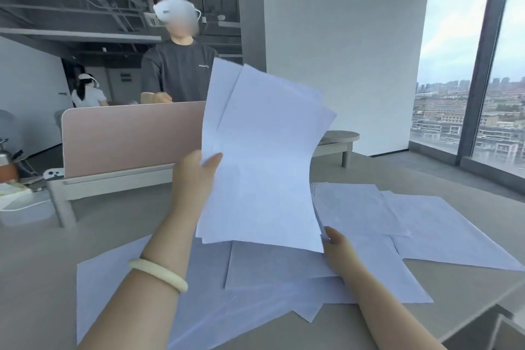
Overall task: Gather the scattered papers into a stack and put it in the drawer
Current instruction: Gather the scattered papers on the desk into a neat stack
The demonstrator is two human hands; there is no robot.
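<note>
Holding a loose sheaf of papers (261, 156) upright above the table (42, 258), the left hand (196, 176) grips the sheaf's left edge, thumb pressed on the near face and the other fingers hidden behind the sheets. The left forearm rises steeply from the lower left of the head view, and a pale bangle (159, 274) sits on its wrist. The sheets in the sheaf are not squared: their top corners fan apart and the right edge bows inward.

The right hand (336, 244) reaches up from the lower right to the sheaf's bottom right corner. Its fingers are curled close together at that corner, touching the paper, though whether they pinch the sheets or only steady them cannot be told. The right forearm lies low over the table.

Under the raised sheaf, more scattered papers (284, 278) lie flat on the table, overlapping at odd angles. Several spread to the right (443, 230) and some reach toward the near left corner. No drawer can be made out with certainty; a grey edge at the bottom right is too cropped to identify.

Beyond the table stands a pink desk divider (127, 136), and behind it a person (179, 71) in a dark shirt wearing a white headset. A window (454, 94) on the right shows city buildings.
</note>
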